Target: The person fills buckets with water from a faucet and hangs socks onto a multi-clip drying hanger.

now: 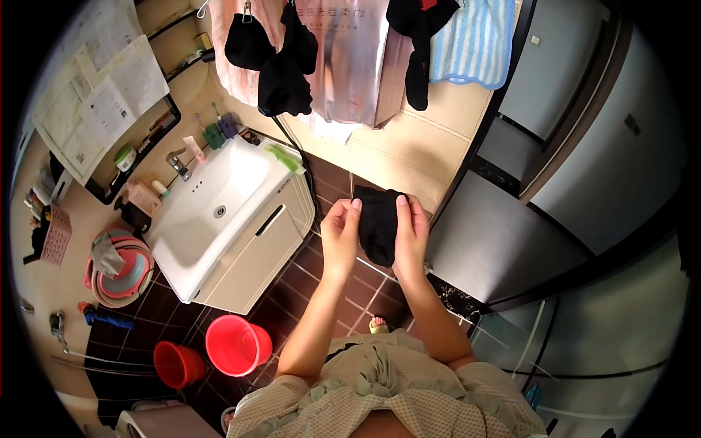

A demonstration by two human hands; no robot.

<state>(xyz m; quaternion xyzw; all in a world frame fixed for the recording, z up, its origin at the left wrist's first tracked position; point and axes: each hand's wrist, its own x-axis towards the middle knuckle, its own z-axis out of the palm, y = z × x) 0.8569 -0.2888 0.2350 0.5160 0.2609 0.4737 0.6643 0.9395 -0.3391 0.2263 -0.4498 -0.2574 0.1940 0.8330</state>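
Note:
A small black cloth garment [377, 226] is stretched between my two hands in front of my body; its exact kind is not clear. My left hand [339, 232] pinches its left edge, thumb on top. On the opposite edge, my right hand [412, 232] grips it the same way, with the fingers partly hidden behind the fabric. Beyond the hands, black sock-like pieces [286, 84] hang from clips, and another dark piece [418, 62] hangs farther right. A blue-and-white striped towel [471, 44] hangs beside that one.
A white sink [219, 186] on a cabinet stands to the left, with a faucet [177, 165] and toiletries. Red buckets [237, 347] [179, 365] sit on the dark tiled floor. Stacked basins [123, 281] are by the wall. A doorway [540, 182] opens on the right.

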